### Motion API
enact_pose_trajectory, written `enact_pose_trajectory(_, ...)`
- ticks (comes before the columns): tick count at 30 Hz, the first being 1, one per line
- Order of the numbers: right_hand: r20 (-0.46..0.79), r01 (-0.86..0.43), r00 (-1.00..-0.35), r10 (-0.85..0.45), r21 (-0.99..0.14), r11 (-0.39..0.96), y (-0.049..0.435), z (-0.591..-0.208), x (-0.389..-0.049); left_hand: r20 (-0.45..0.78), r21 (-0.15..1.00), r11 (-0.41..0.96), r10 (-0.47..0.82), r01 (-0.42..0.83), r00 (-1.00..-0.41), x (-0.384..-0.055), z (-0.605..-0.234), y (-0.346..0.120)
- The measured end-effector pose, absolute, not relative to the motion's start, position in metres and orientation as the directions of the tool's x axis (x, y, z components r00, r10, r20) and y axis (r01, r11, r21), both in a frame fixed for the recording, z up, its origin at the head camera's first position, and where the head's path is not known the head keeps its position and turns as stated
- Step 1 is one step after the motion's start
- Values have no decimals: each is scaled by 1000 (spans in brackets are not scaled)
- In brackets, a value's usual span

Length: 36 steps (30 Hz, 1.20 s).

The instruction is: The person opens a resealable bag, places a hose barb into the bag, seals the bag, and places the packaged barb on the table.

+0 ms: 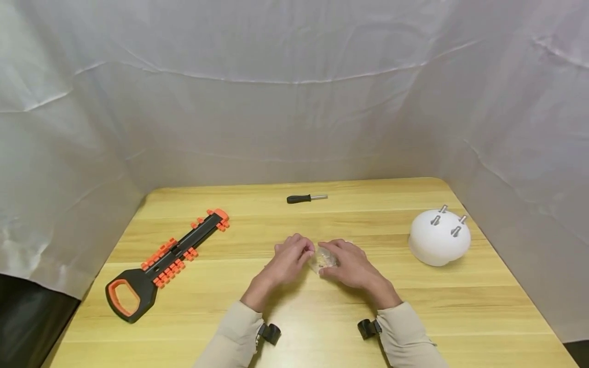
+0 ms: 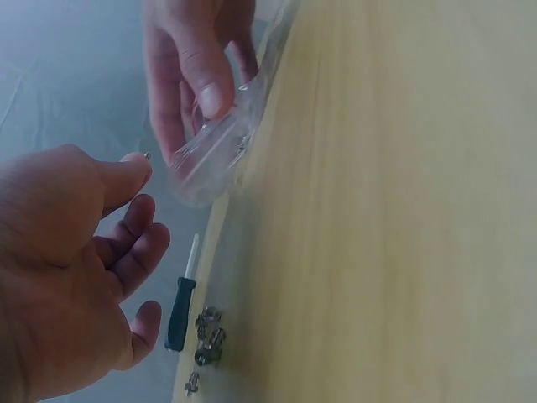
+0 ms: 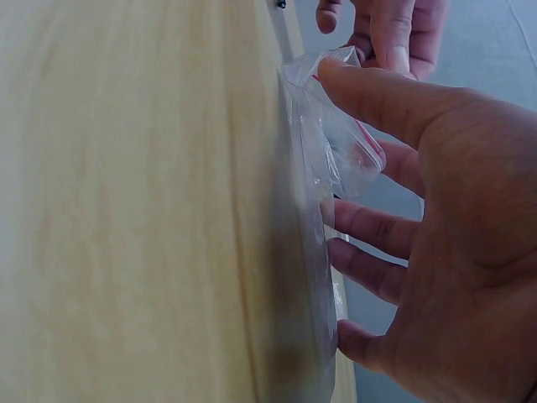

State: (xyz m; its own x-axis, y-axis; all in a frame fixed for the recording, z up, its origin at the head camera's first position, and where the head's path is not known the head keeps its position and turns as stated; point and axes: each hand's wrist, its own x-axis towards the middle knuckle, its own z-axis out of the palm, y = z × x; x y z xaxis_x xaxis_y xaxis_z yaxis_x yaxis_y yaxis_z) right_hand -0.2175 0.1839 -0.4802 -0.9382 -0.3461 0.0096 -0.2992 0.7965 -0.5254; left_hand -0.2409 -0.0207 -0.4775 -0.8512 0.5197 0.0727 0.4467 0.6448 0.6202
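Note:
My right hand point(image 1: 349, 263) holds a clear zip bag point(image 1: 323, 259) low over the table. In the right wrist view its thumb presses near the red zip line of the bag point(image 3: 336, 134), with fingers behind the plastic. Small metal pieces show dimly through the bag in the left wrist view. Just left of the bag, my left hand point(image 1: 290, 258) pinches a tiny metal piece point(image 2: 148, 155) between thumb and index finger; its kind is too small to tell. Several small metal screws or fittings point(image 2: 208, 336) lie on the table beyond the left hand.
A screwdriver with a black handle point(image 1: 299, 199) lies toward the table's back edge. On the left rests a black bar with orange clips and a loop handle point(image 1: 179, 237). A white rounded body point(image 1: 437, 245) with several metal pegs on top stands at the right.

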Motion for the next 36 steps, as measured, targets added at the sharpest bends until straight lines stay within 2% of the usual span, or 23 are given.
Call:
enact_pose_trajectory(18,6,-300,-937,-349,-524,797,182,-481,-217,-5,582,697,519,419,-855,-240,-479,-13)
enact_pose_trajectory(36,-82,-241,-937,-339,-551,799,179,-475,-220,-82,609,741,413,282,-907,-242,-466,-64)
